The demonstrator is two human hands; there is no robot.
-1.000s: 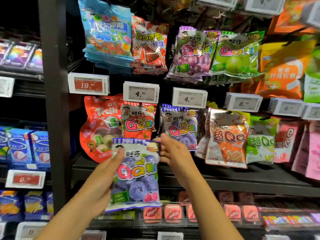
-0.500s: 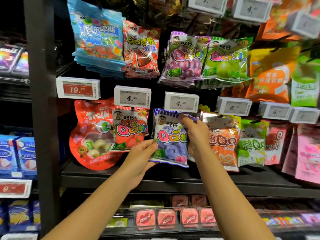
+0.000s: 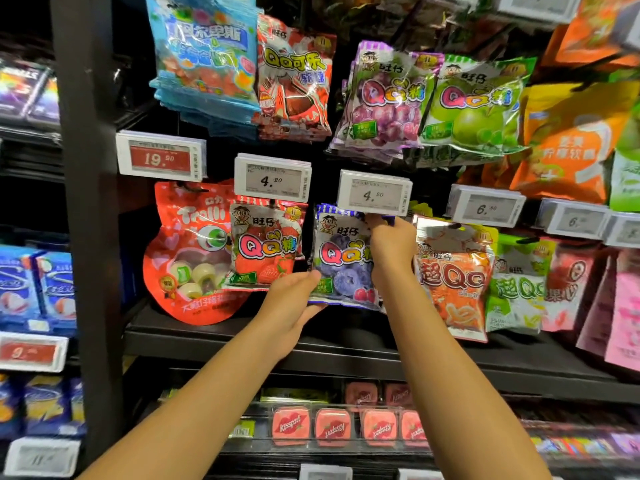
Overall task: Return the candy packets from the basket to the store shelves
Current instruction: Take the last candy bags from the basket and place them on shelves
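A blue-purple blueberry QQ candy packet (image 3: 341, 258) hangs in the middle shelf row, just under a 4.20 price tag (image 3: 374, 197). My right hand (image 3: 391, 247) pinches its top right corner right below the tag. My left hand (image 3: 294, 303) holds its lower left corner from beneath, thumb on the front. Whether its hole sits on the peg is hidden by the tag and my right hand. The basket is out of view.
A red strawberry QQ packet (image 3: 266, 251) and a red Trolli bag (image 3: 187, 258) hang to the left, an orange QQ packet (image 3: 453, 275) to the right. More packets hang in the row above. A dark shelf board (image 3: 242, 337) lies below, pink tins (image 3: 329, 427) lower down.
Both hands carried the blueberry packet up and to the right, from in front of the lower shelf to the peg spot under the 4.20 tag.
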